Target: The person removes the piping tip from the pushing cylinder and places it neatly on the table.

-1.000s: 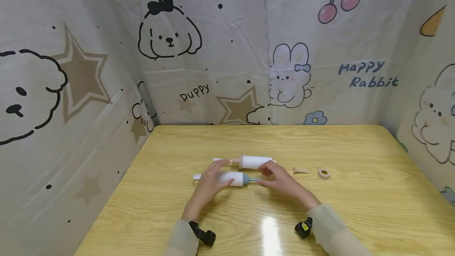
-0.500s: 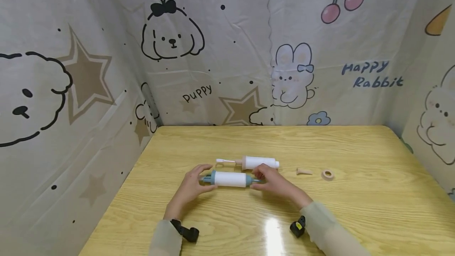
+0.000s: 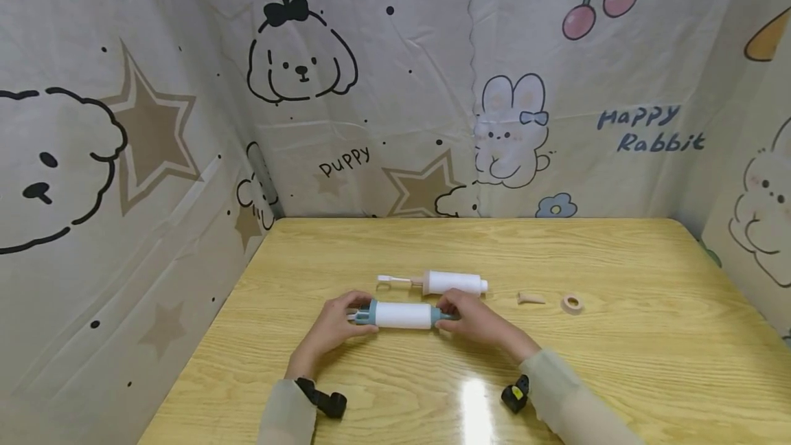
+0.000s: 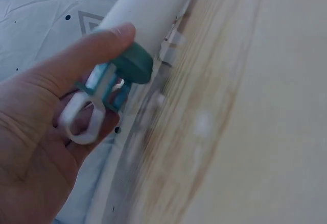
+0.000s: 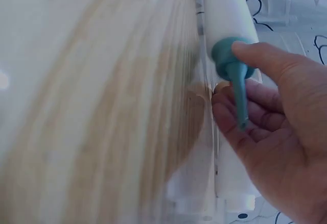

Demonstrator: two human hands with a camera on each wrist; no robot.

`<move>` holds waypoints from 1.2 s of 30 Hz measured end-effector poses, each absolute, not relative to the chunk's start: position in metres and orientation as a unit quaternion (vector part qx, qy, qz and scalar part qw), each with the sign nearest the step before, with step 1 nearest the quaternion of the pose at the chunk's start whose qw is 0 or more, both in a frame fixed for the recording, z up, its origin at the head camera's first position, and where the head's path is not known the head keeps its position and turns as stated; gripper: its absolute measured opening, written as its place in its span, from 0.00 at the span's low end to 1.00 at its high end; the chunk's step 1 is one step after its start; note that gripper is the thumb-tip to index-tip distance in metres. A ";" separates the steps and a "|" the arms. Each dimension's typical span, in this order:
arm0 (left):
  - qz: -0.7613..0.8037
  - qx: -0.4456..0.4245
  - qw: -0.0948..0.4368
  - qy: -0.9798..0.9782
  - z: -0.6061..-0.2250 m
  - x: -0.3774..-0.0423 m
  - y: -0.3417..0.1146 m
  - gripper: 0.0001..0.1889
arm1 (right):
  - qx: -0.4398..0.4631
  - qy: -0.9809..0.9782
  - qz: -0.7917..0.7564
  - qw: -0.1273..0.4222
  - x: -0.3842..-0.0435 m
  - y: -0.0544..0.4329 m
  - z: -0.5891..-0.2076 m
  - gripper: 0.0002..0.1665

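Observation:
A large white syringe (image 3: 403, 316) with teal ends lies crosswise between my two hands, close over the table. My left hand (image 3: 332, 325) holds its left end, thumb on the barrel beside the teal collar (image 4: 135, 65). A white plunger ring (image 4: 99, 119) sits inside that hand's curl in the left wrist view. On the other end, my right hand (image 3: 477, 318) grips the teal cap, thumb on top. The tapered teal nozzle (image 5: 238, 89) points toward the right palm. Behind it lies a similar syringe (image 3: 454, 283) with a beige collar and its white plunger drawn out.
To the right on the wooden table (image 3: 618, 362) lie a small beige nozzle (image 3: 531, 299) and a beige ring (image 3: 572, 303). A patterned cloth (image 3: 395, 88) hangs behind the table's back edge and along both sides.
My left hand has slid left from the white barrel to the plunger end, uncovering the teal collar. The right hand's fingers have closed in on the cap.

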State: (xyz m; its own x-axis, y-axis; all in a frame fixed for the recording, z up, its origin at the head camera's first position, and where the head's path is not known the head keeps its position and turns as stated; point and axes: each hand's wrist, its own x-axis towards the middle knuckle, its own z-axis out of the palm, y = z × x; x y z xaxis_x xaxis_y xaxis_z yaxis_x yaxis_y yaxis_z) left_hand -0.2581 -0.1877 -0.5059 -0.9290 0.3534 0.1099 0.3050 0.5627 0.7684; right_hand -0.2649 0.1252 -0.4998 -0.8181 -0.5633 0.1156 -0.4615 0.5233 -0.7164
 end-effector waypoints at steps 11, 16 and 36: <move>0.460 0.200 0.009 0.865 -0.492 -0.253 -0.181 0.29 | -0.305 0.850 -0.430 -0.014 -0.259 0.134 -0.493 0.15; 0.453 0.220 -0.008 0.864 -0.486 -0.249 -0.172 0.29 | -0.318 0.839 -0.440 -0.039 -0.255 0.143 -0.492 0.14; 0.431 0.284 -0.038 0.856 -0.486 -0.236 -0.106 0.30 | -0.325 0.837 -0.423 -0.119 -0.226 0.209 -0.495 0.16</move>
